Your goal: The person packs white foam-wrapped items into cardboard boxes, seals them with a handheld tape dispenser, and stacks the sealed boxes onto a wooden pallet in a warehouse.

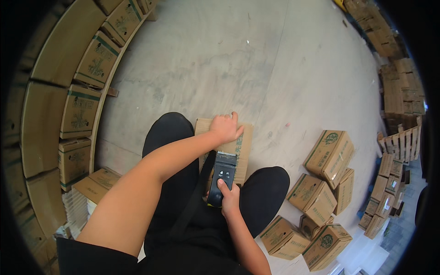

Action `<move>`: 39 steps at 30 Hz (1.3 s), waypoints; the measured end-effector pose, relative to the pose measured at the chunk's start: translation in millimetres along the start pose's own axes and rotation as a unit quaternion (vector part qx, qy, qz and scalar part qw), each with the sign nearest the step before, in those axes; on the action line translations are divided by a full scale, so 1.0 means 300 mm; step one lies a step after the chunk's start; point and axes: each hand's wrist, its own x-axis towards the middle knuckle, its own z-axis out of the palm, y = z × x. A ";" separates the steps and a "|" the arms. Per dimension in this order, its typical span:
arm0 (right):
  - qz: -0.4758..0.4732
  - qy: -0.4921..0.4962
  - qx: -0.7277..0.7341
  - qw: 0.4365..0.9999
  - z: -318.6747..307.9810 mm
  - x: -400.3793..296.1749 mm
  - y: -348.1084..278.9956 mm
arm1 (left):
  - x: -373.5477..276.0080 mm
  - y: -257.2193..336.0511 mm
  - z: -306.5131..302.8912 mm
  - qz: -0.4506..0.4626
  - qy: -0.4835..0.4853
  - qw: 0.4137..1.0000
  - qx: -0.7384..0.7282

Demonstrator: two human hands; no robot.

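My left hand (pixel 225 127) lies on the far part of a cardboard box (pixel 244 151) on the floor between my knees. Its thumb and one finger are spread, while the other fingers look curled near the box's far edge. In my right hand (pixel 229 196) is a black handheld packing tape dispenser (pixel 222 172), with its serrated metal edge towards my left hand. My thumb presses on the dispenser's top face. The dispenser covers part of the box, which bears green printing. A black strap (pixel 204 175) runs beside the dispenser.
Printed cartons (pixel 80 111) stand stacked on a wooden pallet (pixel 117 65) along the left. Several loose cartons (pixel 312 196) lie in a heap at the right. Further right are a wooden crate (pixel 402 141) and more stacked cartons (pixel 381 196). Concrete floor (pixel 206 62) stretches ahead.
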 end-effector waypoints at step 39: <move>0.158 0.018 0.012 0.987 -0.192 -0.215 0.335 | 0.041 -0.038 0.024 0.186 0.228 0.954 0.050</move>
